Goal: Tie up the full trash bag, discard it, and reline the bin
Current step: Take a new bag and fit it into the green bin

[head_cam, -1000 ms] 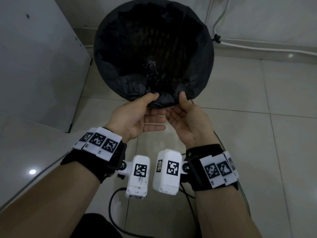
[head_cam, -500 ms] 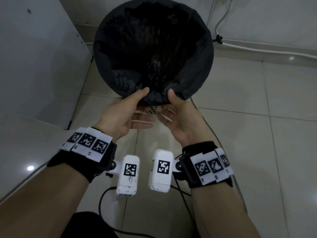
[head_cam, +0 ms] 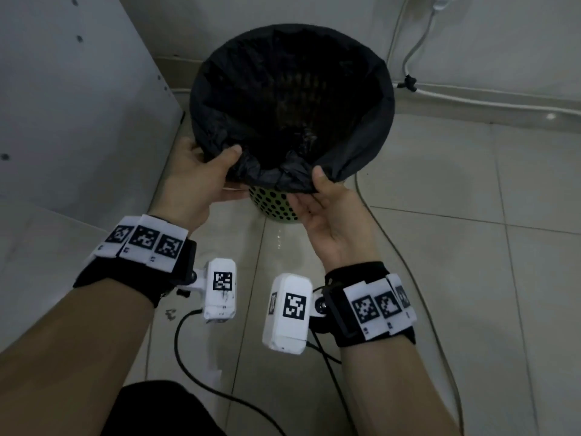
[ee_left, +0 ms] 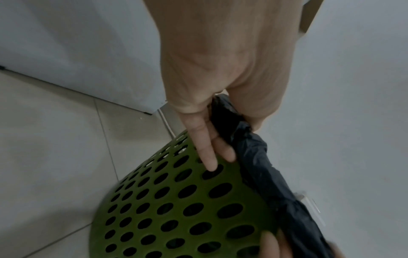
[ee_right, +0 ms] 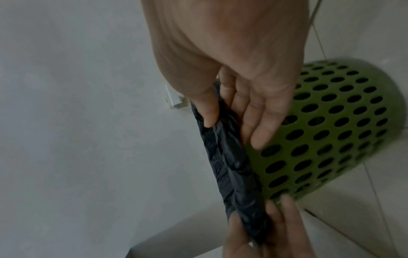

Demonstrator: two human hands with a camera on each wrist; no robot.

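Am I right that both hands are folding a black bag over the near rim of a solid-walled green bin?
Not quite: the green bin is perforated with round holes, not solid-walled, as both wrist views show. The rest stands: the left hand and right hand each pinch the black bag at the near rim.

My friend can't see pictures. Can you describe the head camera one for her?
Two hands, left hand and right hand, pinch the near edge of a black trash bag folded over the rim of a green holey bin on a tiled floor.
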